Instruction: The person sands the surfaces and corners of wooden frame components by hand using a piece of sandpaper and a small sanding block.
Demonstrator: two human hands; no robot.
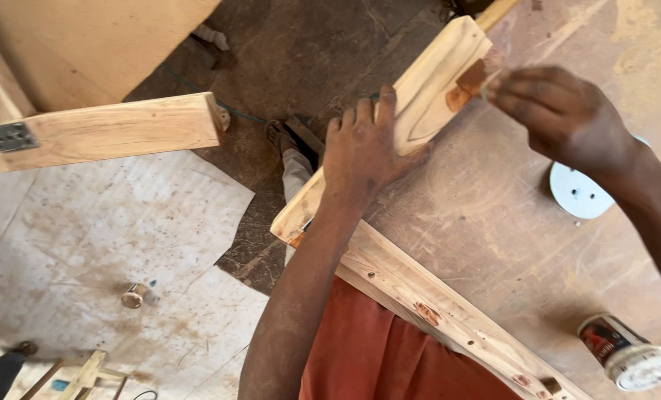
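Two hands on one pale wood plank (419, 96) lying at the workbench (508, 215) edge: left hand (360, 152) spread flat, pinning it steady, right hand (560, 111) pinched shut on brown sandpaper (473, 76) against its face.

Bench: a worn brown wooden worktop (493, 222), scratched and dusty, with a pale timber rail (434, 304) along its near edge.
Lid: a round white metal lid (579, 194) lying flat on the worktop.
Can: a small can with a red and dark label and a white top (627, 352), on its side near the right corner.
Beam: a pale wooden beam with a grey metal plate (108, 132), upper left.
Floor: whitish stained sheets (86, 244) over dark ground, with a small round brass-coloured piece (133, 295) on them.
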